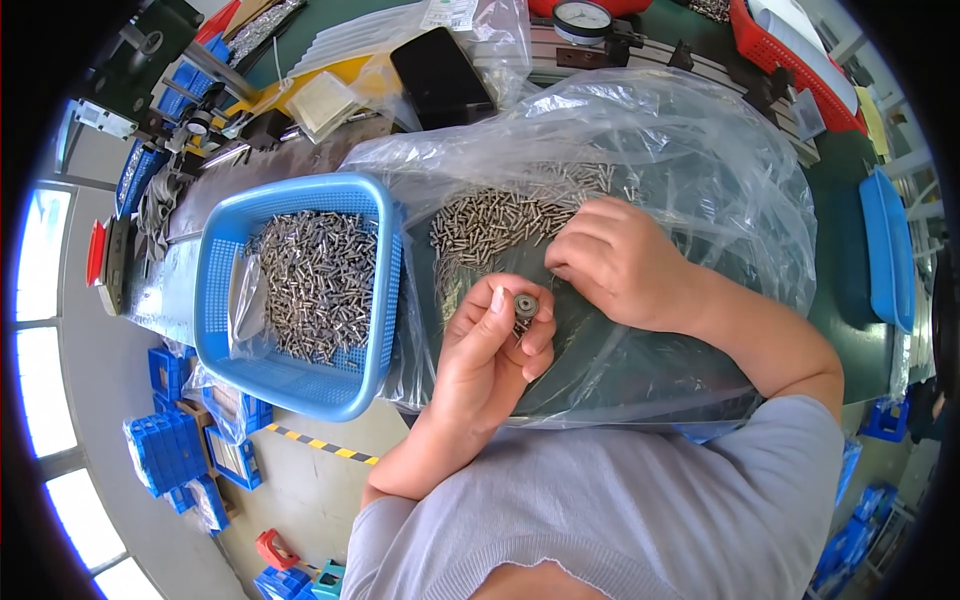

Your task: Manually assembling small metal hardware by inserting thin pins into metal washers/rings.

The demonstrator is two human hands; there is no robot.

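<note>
Centrally, one small round part (pixel 526 305) in left hand (pixel 490 350) grip; right hand (pixel 620 262) fingers curled over countless pins (pixel 490 225).

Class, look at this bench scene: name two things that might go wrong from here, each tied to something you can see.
1. The left hand pinches a small round part by its fingertips only; it might slip and get lost among the loose pins on the plastic sheet.
2. The blue basket of pins seems to hang over the bench edge; a nudge from the left arm might tip it to the floor.
</note>
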